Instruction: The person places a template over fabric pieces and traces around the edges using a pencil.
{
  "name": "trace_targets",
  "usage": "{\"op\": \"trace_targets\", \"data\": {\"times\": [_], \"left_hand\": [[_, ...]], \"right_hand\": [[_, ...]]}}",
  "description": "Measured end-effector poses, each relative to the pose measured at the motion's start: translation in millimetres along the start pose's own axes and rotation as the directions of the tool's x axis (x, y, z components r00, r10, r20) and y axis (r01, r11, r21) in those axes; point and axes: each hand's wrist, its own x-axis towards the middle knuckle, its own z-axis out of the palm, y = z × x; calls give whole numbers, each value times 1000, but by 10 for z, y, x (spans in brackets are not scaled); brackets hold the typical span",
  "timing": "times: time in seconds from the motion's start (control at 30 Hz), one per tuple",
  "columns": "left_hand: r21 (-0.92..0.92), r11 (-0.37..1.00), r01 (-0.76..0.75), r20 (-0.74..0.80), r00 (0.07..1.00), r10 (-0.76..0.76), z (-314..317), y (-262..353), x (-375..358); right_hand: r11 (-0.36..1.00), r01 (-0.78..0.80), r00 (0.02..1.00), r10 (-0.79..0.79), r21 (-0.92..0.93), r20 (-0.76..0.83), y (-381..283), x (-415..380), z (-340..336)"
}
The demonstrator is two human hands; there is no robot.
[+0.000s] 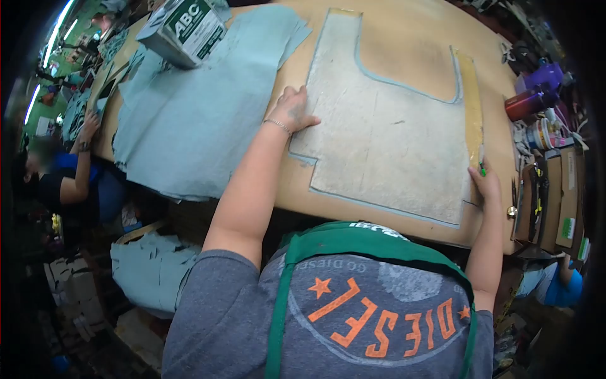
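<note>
A large pale, worn pattern board (391,139) with a cut-out at its far side lies on the table, yellowed tape along its right strip. Blue-grey material shows around its edges. My left hand (291,111) rests at the board's left edge, thumb spread onto it and fingers slightly bent. At the lower end of the taped strip, my right hand (487,182) is closed around a slim pen-like tool with a green part (483,170). Its tip is too small to make out. Left of the board lies a stack of blue-grey sheets (202,114).
A box marked ABC (189,31) stands on the stack. The tan table (416,22) has its near edge against my body. Bottles (530,101) and upright cardboard pieces (558,196) are at the right. Another person (69,174) works at the left; more sheets (151,271) lie below.
</note>
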Motion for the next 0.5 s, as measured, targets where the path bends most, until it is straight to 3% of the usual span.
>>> {"op": "trace_targets", "data": {"times": [0.13,0.5], "left_hand": [[-34,999,-12,-13,1000,11,1,-10,-13],[-103,994,-34,-21,999,32,-19,-36,-17]], "right_hand": [[997,-80,996,80,-5,36,-276,-146,-144],[996,-65,998,65,-62,-3,-183,-128,-84]]}}
